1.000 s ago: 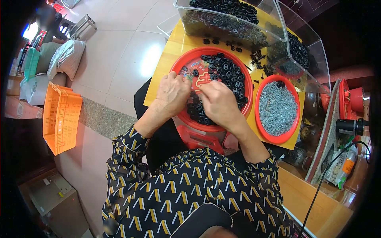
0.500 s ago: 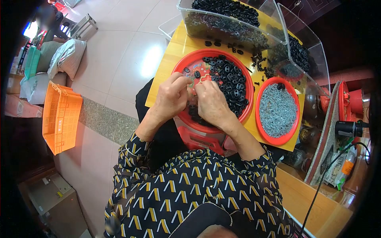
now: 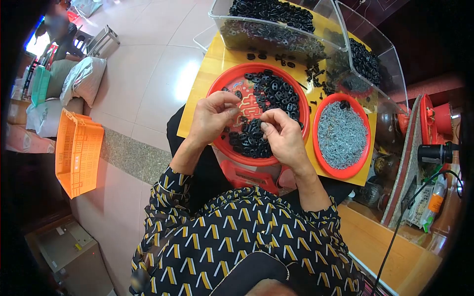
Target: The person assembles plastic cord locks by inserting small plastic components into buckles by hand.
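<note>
On the far left, from where I stand, a tall orange plastic basket (image 3: 79, 153) sits on pale floor tiles (image 3: 153, 64), well apart from the yellow wooden tabletop (image 3: 210, 69). Over the left part of the round red plastic tray (image 3: 259, 66) hangs the left hand (image 3: 210, 118), its thumb and fingertips near one another; I cannot tell whether anything small is between them. The hands, almost meeting half a second ago, have now parted, baring the tray's printed red bottom and the near heap of small black plastic pieces (image 3: 249, 143). I take it they are no longer busy with one piece together. The right hand (image 3: 286, 140) has dropped to that heap, thumb and forefinger drawn in; black against black, I cannot tell whether they grip a piece. More such pieces lie along the tray's right side. The raised rim is the closest edge, passing under both wrists, and the patch of red bottom gives room between the hands. To the right, just beyond a narrow strip of tabletop, an oval red plastic tray (image 3: 340, 173) holds small silvery metal pieces (image 3: 343, 135); clear plastic boxes wall off the far side.
</note>
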### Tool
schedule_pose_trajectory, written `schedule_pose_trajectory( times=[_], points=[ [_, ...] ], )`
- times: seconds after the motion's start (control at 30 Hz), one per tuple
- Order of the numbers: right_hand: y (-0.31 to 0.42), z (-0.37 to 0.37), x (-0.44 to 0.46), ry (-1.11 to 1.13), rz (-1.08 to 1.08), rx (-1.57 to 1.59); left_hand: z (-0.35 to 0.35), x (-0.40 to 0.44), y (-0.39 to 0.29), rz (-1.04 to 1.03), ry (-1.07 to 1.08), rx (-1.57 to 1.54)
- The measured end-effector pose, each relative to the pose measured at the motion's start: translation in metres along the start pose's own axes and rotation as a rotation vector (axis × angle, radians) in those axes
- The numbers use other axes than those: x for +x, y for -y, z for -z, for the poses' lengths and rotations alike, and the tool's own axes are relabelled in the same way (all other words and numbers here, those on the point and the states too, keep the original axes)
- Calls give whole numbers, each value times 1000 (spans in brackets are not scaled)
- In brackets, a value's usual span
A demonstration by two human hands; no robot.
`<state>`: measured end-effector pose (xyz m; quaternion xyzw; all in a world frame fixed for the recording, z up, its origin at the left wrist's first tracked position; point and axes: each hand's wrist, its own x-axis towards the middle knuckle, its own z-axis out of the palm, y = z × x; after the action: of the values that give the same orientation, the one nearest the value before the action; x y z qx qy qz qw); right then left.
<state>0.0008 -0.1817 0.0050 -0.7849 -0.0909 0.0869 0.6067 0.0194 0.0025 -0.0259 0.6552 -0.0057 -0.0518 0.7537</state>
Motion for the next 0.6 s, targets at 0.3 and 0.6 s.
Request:
schedule_pose_trajectory(
  times=[0.3, 0.6],
  points=[
    [-1, 3, -5, 62, -66, 180, -4, 2, 0, -104, -67, 199],
    [4, -2, -3, -39, -116, 331, -2, 1, -3, 1, -95, 214]
  ],
)
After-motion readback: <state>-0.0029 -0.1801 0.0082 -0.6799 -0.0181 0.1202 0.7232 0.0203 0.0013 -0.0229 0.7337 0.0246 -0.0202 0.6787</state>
